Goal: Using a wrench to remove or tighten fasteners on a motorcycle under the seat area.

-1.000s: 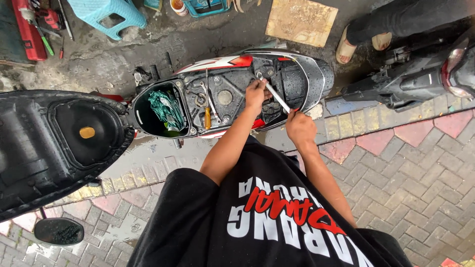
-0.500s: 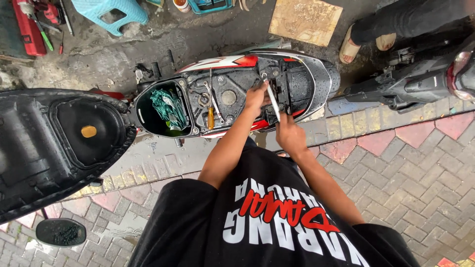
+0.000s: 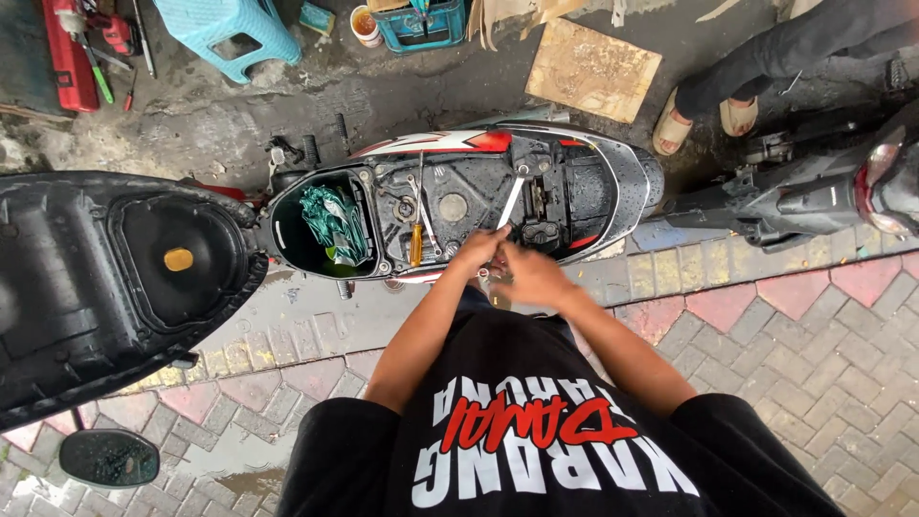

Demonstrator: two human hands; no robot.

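Both hands have drawn back toward the near edge of the scooter body since the earlier frames; the silver tool, then gripped at an angle between them, now stands nearly along the scooter's width.

Item: left hand (image 3: 476, 251). Closed around the near end of the long silver tool (image 3: 511, 201); fingertips hidden under the knuckles.

Item: right hand (image 3: 531, 278). Motion-blurred, just beside the left hand at the near edge of the scooter; whether it grips anything cannot be told.

Item: silver tool. Slim metal shaft, its far end seated among the fittings at the middle of the open scooter body (image 3: 574, 191); the head is too small to make out.

Item: scooter body. Dark, wet, red and white trim at the far edge, seat removed or raised. Orange-handled screwdriver (image 3: 415, 244) lies inside, near the left hand. Storage well holds a crumpled green cloth (image 3: 333, 225).

Item: black seat (image 3: 105, 278). Upturned at the left, its outer part cut off by the frame; a round mirror (image 3: 108, 459) lies below it on the paving.

Item: surroundings. Blue plastic stool (image 3: 230, 29), partly cut off at the top; brown board (image 3: 593, 69) on the wet ground; a second vehicle (image 3: 823, 196) at the right, cut off; another person's sandalled feet (image 3: 699, 120), body out of view.
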